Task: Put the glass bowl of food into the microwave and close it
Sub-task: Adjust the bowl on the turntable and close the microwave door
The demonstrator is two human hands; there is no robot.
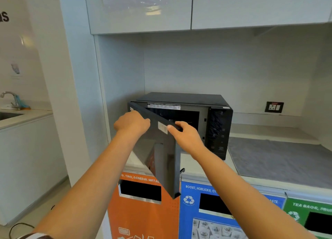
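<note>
A black microwave (217,123) stands on the counter in a white alcove. Its door (161,158) hangs partly open, hinged on the left and swung out toward me. My left hand (132,123) rests on the door's outer face near its top edge, fingers curled. My right hand (185,134) grips the top free corner of the door, thumb on the outer face and fingers over the edge. The cavity behind the door is dark, and I cannot make out the glass bowl of food anywhere.
A grey mat (280,159) lies on the counter (260,131) right of the microwave, with a wall socket (274,107) behind. Below stand orange (143,211), blue (215,220) and green (309,219) recycling bins. A sink with a tap (10,99) is at far left. Cabinets (179,9) hang overhead.
</note>
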